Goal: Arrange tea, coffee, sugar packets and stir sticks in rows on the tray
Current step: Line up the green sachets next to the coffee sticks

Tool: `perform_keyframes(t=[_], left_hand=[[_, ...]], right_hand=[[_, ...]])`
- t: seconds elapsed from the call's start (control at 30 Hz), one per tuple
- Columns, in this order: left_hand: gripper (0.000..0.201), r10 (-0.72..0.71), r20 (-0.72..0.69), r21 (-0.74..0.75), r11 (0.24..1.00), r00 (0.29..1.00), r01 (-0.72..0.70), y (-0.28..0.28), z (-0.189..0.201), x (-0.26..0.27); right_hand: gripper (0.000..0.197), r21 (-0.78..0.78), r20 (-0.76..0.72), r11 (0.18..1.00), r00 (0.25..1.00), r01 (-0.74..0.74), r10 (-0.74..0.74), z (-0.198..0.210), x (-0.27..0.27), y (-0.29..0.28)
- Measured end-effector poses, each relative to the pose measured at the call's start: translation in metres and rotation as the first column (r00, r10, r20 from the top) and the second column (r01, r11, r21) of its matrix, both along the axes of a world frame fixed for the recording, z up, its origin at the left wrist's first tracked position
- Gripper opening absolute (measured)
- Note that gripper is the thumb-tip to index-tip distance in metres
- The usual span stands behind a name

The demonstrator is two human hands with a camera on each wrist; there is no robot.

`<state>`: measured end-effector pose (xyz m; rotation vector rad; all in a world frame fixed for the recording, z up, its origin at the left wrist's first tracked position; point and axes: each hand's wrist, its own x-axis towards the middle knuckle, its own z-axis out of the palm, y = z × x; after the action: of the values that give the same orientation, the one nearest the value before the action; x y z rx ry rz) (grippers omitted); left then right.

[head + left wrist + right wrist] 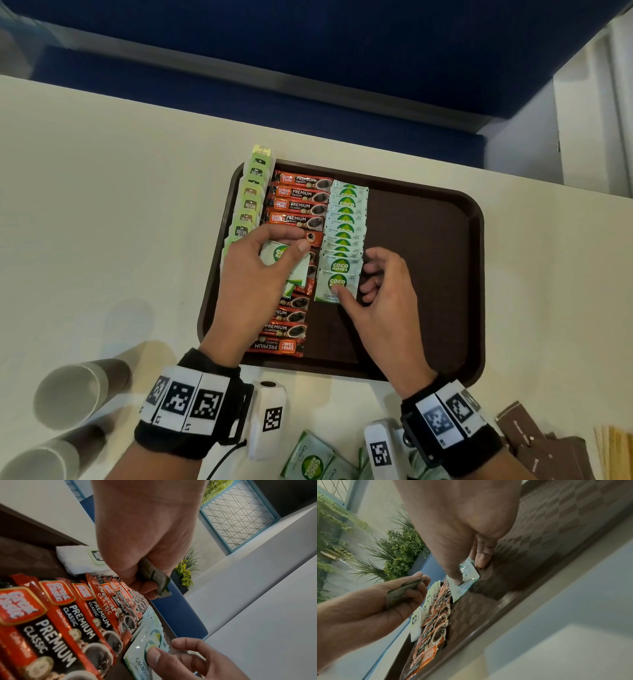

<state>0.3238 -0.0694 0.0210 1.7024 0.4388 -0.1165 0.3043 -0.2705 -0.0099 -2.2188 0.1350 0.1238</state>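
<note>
Head view: your right hand (380, 291) pinches sugar packet (334, 286) at row end; left hand (260, 274) grips spares (284, 260). Overlap evenly, square edges.

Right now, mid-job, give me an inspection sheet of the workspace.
Surface: cream table, brown tray on it.
Job's things: tea bags, coffee sachets and sugar packets in three rows; stir sticks off the tray.
Clutter: paper cups, spare sugar packets, brown packets.
Grippers: left hand grips a sugar stack; right hand pinches the front sugar packet.
Cables: black wrist cable.
Surroundings: blue seating, plants.
</note>
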Motion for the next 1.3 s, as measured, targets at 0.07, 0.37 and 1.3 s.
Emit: perform_keyframes(t=[0.07,0.37,1.3], left_hand=[[0.011,-0.001,0.001,0.009,1.0,1.0,0.001,-0.001,0.001,0.0],[0.009,-0.013,-0.011,0.015,1.0,1.0,0.013,-0.005,0.005,0.001],[0.008,-0.233,-0.162,-0.142,0.967,0.959,0.211,-0.016,0.017,-0.007]], right_hand=[[0.066,0.002,-0.008,1.0,1.0,-0.002,0.002,0.0,0.0,0.0],[0.053,0.058,-0.002,0.998,1.0,0.012,-0.012,0.005,-0.001,-0.002],[0.021,0.474,-0.244,0.874,0.97,0.107,0.013,0.054,0.013,-0.023]])
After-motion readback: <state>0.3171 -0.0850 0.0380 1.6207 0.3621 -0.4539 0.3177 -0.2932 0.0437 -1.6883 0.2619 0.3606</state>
